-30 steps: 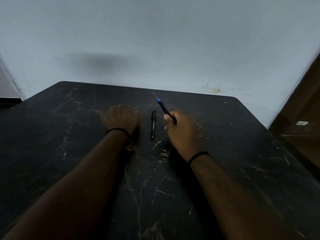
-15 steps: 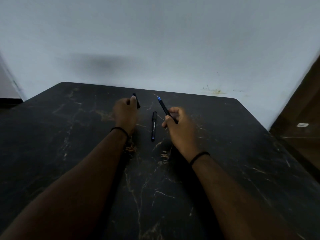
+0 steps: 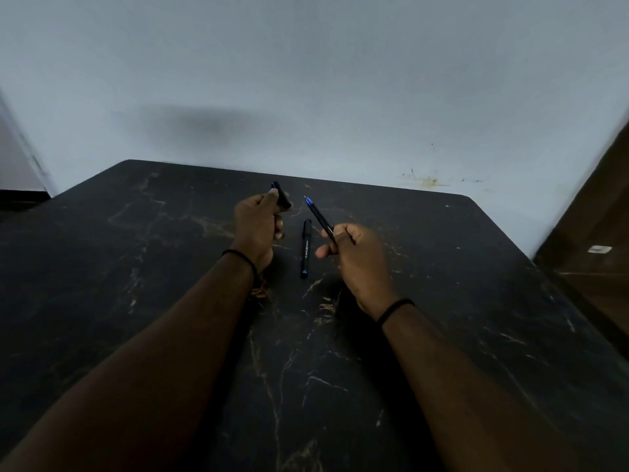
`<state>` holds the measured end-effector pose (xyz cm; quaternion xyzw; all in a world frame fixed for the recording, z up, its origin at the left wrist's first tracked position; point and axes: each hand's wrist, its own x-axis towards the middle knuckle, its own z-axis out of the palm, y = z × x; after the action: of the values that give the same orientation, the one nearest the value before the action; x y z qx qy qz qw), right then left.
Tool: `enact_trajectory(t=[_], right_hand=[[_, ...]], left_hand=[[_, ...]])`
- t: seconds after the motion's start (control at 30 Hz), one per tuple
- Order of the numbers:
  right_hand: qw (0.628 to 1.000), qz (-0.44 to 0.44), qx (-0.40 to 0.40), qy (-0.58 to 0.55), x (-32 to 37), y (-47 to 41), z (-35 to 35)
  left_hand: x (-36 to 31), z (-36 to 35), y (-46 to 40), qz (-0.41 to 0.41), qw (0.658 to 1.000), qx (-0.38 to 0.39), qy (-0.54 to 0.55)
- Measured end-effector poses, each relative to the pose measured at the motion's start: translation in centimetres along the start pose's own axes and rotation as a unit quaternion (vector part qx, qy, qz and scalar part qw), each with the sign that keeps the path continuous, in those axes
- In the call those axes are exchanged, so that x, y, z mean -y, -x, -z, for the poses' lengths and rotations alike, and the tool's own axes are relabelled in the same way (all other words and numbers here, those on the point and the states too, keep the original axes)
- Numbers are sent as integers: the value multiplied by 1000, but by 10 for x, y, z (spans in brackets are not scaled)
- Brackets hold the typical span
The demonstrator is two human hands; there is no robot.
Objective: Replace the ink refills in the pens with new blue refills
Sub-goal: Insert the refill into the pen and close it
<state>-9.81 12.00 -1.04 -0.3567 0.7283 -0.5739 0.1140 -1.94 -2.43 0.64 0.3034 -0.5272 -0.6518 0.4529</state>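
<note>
My right hand pinching an uncapped blue-tipped pen in its grip, tip up, my left hand closed on a black cap, second capped pen flat on the dark table between them

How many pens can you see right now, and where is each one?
2. One uncapped pen with a blue tip is held in the right hand. One capped pen lies on the table between the hands. The left hand holds a black cap-like piece.
</note>
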Motion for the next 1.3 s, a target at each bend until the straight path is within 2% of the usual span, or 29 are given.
enact_trajectory(t=[0.5, 0.9, 1.3], right_hand=[[995, 17, 27, 92, 10, 5, 2], [995, 18, 1, 97, 6, 3, -2], [994, 33, -11, 100, 4, 5, -4]], left_hand=[[0, -7, 4, 36, 997, 18, 62], [2, -16, 15, 2, 997, 71, -2], [3, -12, 14, -13, 992, 122, -14]])
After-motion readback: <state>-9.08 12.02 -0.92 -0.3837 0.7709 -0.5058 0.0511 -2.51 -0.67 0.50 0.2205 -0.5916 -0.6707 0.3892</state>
